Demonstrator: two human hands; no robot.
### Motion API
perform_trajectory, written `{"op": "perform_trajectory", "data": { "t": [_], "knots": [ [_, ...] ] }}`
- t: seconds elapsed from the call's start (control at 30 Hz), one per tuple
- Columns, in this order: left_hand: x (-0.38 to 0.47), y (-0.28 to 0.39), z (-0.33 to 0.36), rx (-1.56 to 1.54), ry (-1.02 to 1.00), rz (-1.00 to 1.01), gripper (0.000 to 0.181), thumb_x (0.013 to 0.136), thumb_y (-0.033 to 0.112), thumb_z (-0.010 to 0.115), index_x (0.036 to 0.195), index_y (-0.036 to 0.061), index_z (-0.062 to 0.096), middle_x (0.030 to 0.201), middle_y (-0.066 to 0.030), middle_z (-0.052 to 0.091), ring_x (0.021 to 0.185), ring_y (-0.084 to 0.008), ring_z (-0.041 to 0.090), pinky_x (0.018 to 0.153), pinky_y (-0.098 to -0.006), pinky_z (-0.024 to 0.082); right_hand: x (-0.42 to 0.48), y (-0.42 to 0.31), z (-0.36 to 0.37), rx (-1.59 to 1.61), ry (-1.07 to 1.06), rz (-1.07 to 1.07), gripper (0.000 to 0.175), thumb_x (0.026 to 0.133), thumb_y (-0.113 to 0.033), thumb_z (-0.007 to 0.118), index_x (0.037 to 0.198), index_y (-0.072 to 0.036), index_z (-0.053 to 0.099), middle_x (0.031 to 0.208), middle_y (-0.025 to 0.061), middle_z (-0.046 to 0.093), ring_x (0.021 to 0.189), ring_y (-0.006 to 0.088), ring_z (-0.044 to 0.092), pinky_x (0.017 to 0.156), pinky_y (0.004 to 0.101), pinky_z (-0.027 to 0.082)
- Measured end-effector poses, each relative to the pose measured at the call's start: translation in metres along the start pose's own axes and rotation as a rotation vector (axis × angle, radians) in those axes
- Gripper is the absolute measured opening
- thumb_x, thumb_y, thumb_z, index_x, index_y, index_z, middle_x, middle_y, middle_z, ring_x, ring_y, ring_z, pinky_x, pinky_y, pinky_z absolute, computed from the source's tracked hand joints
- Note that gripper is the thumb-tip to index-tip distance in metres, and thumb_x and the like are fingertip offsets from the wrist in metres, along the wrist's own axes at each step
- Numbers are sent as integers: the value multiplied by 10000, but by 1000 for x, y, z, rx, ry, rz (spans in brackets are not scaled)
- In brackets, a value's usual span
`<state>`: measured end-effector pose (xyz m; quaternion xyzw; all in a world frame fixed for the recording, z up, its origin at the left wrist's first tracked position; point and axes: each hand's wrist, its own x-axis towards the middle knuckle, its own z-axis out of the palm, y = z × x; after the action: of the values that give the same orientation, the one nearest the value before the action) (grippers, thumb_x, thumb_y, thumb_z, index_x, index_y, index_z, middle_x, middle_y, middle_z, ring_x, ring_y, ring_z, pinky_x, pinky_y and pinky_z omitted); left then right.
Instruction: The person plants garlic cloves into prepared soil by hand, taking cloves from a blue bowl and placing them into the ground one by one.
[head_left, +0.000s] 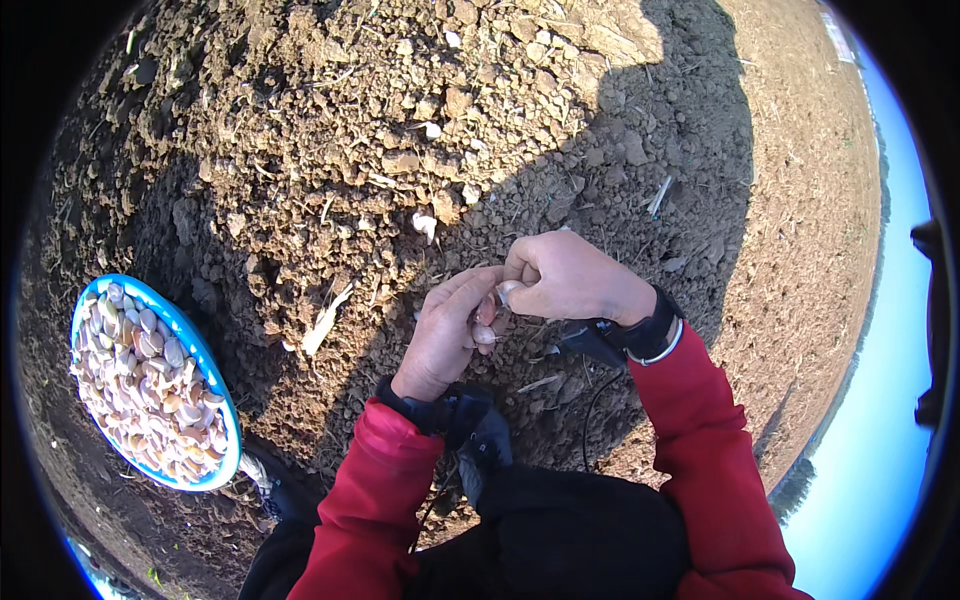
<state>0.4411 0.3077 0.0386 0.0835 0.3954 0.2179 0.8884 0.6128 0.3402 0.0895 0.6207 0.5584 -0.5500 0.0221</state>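
Note:
My left hand, palm partly turned up, holds several garlic cloves, some whitish and one reddish. Touching or very near its fingertips is my right hand, which pinches one pale garlic clove between thumb and fingers. Both hands are over shaded, crumbly soil. To the left, a round blue plastic basket is heaped with loose garlic cloves. Just beyond my hands, a white clove lies on the soil.
More pale cloves lie on the soil farther away. A dry stalk piece lies between the basket and my hands. My shoe stands below my left wrist, and a thin black cable hangs below my right.

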Motion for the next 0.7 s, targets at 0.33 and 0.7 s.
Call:
{"op": "perform_trajectory", "data": {
  "t": [0.33, 0.7],
  "knots": [
    [6, 6, -14, -154, 12, 25, 323, 904, 220, 457, 1049, -56, 542, 759, -31, 550, 529, -51, 393, 421, -173, 293, 89, 105, -112, -294, 701, 178, 260, 737, -198, 625, 838, 42, 640, 731, 192, 641, 670, 319, 639, 620, 340, 510],
    [10, 12, -31, -310, 8, 55, 312, 907, 215, 466, 1036, -56, 550, 692, -6, 521, 533, -64, 388, 456, -179, 314, 85, 82, -103, -842, 602, 258, 193, 734, -202, 635, 875, -71, 657, 821, 180, 637, 808, 327, 622, 727, 403, 486]
  ]
}}
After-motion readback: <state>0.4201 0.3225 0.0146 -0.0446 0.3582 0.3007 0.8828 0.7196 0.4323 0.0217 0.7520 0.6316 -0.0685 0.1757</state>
